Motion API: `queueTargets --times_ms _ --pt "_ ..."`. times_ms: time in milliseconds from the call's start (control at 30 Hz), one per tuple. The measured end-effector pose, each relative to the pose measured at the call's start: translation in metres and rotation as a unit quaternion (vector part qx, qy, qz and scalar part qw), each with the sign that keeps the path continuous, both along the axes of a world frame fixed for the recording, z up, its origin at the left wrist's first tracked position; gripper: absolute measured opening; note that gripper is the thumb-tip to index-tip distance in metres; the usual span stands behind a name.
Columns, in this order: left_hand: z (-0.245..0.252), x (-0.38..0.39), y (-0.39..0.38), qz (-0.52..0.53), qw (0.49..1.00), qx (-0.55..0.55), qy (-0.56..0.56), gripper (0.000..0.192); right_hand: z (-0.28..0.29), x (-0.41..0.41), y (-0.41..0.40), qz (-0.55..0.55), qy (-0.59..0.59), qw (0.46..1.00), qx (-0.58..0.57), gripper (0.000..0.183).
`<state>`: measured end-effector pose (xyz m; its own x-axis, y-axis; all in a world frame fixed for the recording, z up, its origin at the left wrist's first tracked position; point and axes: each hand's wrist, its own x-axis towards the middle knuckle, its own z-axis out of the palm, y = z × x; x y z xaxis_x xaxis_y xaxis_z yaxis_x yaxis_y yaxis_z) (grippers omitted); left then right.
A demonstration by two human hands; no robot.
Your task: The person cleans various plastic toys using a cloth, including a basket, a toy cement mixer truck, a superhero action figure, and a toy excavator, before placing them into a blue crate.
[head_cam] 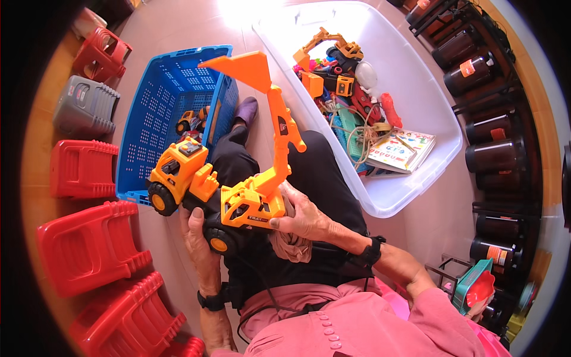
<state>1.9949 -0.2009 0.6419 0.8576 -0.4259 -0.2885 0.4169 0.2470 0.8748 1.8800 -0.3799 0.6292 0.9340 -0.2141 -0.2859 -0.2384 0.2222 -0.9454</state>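
A yellow toy excavator truck (254,205) with black wheels is held over my lap, its jointed arm stretching away from me to an orange bucket (250,71). My left hand (198,241) supports the black chassis from below, thumb up beside the rear wheel. Around the cab's right side grips my right hand (308,214), which also has a crumpled brown cloth (294,247) beneath its palm. Beyond the truck's front stands a blue perforated plastic basket (134,134), with a small yellow toy vehicle (185,121) and other small toys inside.
A translucent plastic bin (419,89) at the right holds another toy excavator (345,49), a book (401,149), tangled cord and several toys. Stacked red plastic stools (89,245) and grey ones (84,105) line the left. Dark jars (495,156) fill a rack at far right.
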Motion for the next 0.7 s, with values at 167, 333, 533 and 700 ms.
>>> queueTargets --times_ms 167,333,533,700 --pt "-0.003 -0.008 -0.003 0.001 0.993 0.092 -0.072 0.040 -0.016 -0.005 -0.008 -0.026 -0.022 0.998 0.043 0.064" --pt "0.000 -0.027 -0.005 0.008 0.972 0.137 -0.190 0.041 -0.020 -0.009 -0.001 -0.068 0.030 0.987 0.143 0.060" --pt "-0.013 -0.025 -0.015 0.030 0.965 0.152 -0.209 0.040 -0.015 -0.010 0.000 -0.106 -0.001 0.991 0.080 0.067" --pt "-0.012 -0.011 -0.029 0.113 0.978 0.131 -0.118 0.041 -0.005 -0.009 -0.001 -0.101 -0.041 0.986 -0.125 0.079"
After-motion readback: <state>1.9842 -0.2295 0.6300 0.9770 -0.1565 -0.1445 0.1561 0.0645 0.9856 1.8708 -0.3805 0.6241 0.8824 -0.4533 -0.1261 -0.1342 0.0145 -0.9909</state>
